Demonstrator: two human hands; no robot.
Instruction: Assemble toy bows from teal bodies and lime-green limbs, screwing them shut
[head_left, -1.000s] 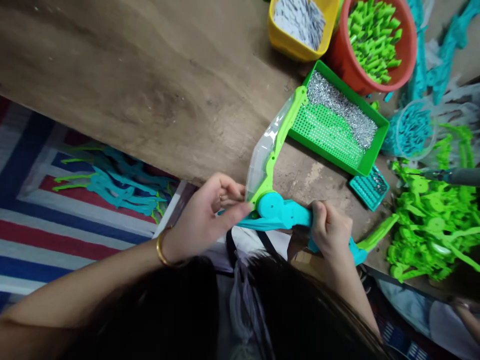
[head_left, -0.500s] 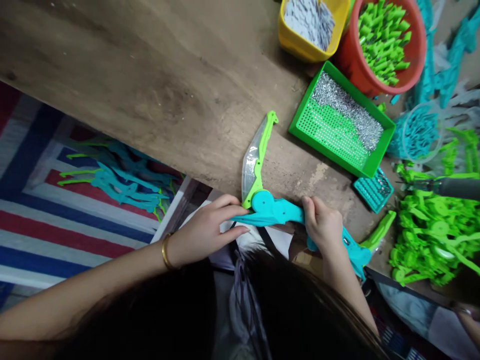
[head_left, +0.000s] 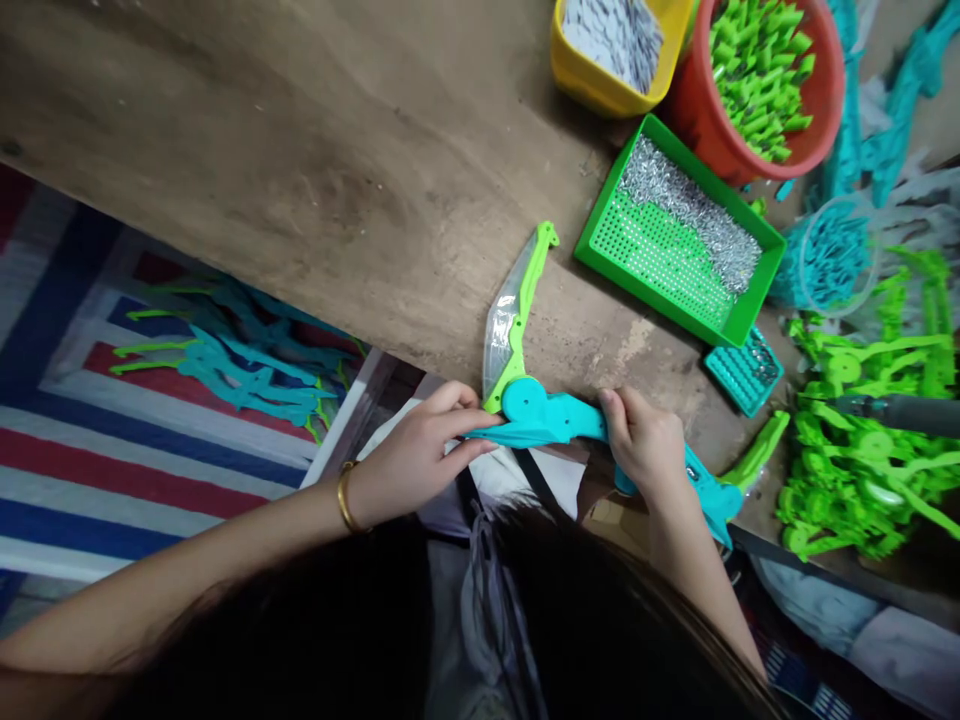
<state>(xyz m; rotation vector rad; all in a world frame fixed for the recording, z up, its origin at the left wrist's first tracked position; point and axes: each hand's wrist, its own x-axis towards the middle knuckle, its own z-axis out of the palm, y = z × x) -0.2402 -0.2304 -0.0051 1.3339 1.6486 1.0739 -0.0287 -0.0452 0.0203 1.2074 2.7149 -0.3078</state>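
A long teal and green plastic toy [head_left: 551, 418] lies across the table's front edge. At its left end a bright green arm [head_left: 531, 295] with a clear, curved film points away from me, and another green arm slants off its right end. My left hand [head_left: 424, 450] has its thumb and fingers closed around the toy's teal left tip. Around the teal middle section my right hand [head_left: 645, 435] is wrapped in a fist, thumb on top, hiding part of it.
A green basket [head_left: 679, 235] of small metal pins stands beyond my right hand, with a small teal tray [head_left: 746, 372] beside it. A yellow bin [head_left: 611, 95], a red bucket [head_left: 750, 165] and a green parts pile [head_left: 862, 450] lie around. Finished-looking toys [head_left: 240, 380] lie on striped cloth.
My left hand's thumb and fingers have closed in more on the teal tip. The view has shifted slightly; the toy and my right hand stay nearly the same.
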